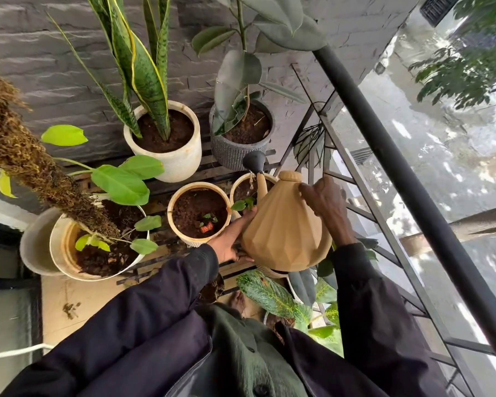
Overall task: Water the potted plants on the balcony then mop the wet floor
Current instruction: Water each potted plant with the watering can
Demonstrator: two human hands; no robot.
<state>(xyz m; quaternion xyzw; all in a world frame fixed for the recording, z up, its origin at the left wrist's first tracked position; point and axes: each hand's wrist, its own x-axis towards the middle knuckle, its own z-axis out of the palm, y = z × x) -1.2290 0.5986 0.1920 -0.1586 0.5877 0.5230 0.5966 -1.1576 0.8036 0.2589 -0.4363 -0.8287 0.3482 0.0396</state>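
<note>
A tan faceted watering can with a grey rose head is tipped forward, and water trickles from it into a small cream pot holding a small green seedling. My right hand grips the can's handle at its right side. My left hand supports the can's lower left side with straight fingers. Just left stands another small cream pot of dark soil with tiny sprouts.
A snake plant in a white pot and a rubber plant in a grey ribbed pot stand behind on a slatted black rack. A large white pot with a moss pole is at left. A black railing runs along the right.
</note>
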